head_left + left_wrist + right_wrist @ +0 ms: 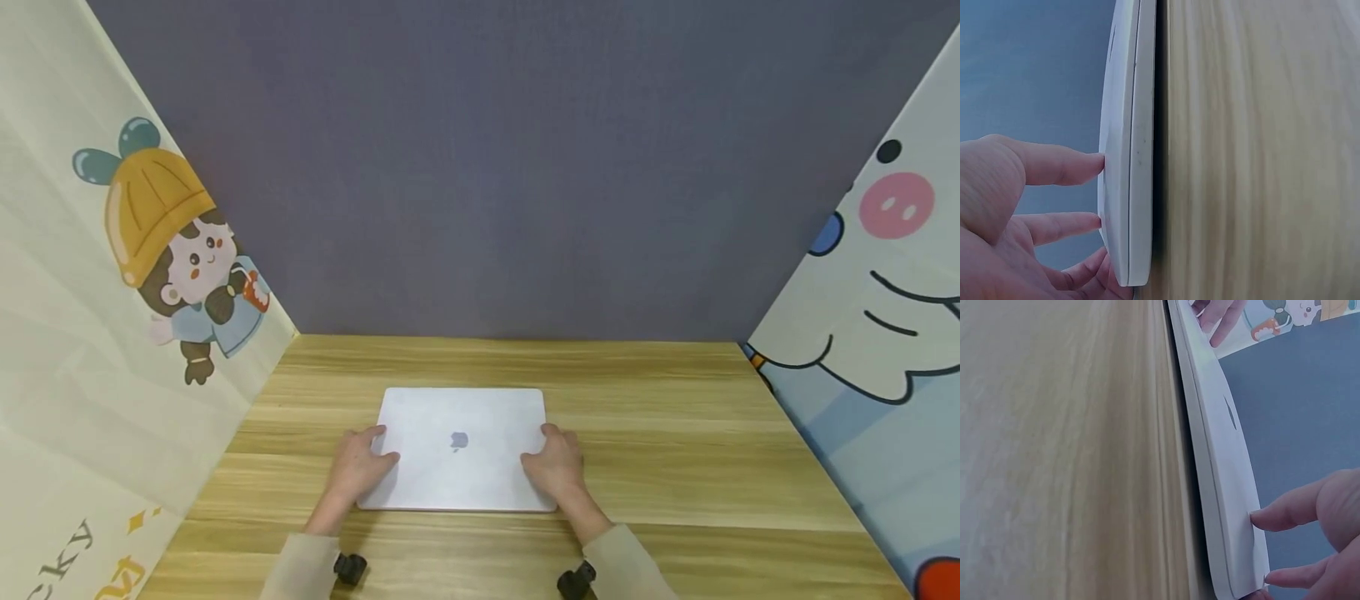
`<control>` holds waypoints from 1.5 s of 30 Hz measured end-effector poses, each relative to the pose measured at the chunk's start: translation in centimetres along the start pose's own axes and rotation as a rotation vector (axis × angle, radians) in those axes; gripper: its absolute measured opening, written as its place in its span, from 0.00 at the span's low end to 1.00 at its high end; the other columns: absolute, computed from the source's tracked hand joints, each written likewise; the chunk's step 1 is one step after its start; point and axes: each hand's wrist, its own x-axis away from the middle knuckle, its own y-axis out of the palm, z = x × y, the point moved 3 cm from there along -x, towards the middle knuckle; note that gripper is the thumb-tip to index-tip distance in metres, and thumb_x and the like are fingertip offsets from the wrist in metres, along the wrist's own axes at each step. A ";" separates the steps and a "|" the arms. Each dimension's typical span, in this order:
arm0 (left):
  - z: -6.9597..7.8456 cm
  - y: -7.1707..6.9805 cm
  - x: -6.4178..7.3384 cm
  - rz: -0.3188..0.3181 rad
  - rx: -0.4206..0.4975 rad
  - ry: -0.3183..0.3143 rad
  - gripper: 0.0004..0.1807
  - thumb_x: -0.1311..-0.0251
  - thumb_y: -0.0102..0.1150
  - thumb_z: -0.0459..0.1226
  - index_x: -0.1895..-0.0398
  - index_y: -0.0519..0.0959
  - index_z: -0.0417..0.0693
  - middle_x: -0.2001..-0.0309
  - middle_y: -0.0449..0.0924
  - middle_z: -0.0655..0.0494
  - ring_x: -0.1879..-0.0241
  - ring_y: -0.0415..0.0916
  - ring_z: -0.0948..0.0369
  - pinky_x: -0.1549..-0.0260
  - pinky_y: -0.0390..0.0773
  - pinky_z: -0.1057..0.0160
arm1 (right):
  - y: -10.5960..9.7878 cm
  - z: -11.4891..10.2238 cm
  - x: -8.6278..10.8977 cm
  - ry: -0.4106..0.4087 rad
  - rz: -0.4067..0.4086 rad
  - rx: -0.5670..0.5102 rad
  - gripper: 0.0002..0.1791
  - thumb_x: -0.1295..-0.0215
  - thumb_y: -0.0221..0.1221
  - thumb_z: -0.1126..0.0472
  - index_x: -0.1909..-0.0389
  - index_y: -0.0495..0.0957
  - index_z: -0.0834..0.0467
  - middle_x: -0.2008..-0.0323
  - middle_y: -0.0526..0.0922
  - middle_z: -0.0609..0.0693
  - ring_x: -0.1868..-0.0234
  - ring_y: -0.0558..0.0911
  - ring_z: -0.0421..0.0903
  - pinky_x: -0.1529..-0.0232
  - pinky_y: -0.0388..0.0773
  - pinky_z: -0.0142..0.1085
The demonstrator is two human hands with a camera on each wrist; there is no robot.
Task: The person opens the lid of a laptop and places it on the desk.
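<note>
A closed silver laptop (pixel 459 479) with a dark apple logo on its lid lies flat on the wooden table. My left hand (pixel 356 467) holds its left side, thumb on the lid and the other fingers along the side edge. On the opposite side, my right hand (pixel 557 467) grips the edge in much the same way, its thumb also on the lid. The left wrist view shows the thin seam of the laptop (pixel 1130 187) and the left thumb (pixel 1063 165) touching the lid. Fingertips at the far corners are partly hidden in both wrist views.
The wooden table (pixel 675 433) extends around the laptop on all sides. A dark grey panel (pixel 517 167) rises behind it. Cartoon-printed cloths hang at the left (pixel 45 275) and right (pixel 892 333). Small black wrist cameras sit near both sleeves.
</note>
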 end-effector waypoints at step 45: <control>4.8 3.4 1.2 -0.004 0.086 0.030 0.32 0.48 0.72 0.33 0.39 0.77 0.28 0.53 0.72 0.32 0.60 0.72 0.49 0.65 0.79 0.52 | -4.2 3.8 -0.2 0.011 0.018 0.012 0.39 0.49 0.65 0.65 0.35 0.67 0.77 0.41 0.70 0.79 0.39 0.70 0.74 0.39 0.71 0.62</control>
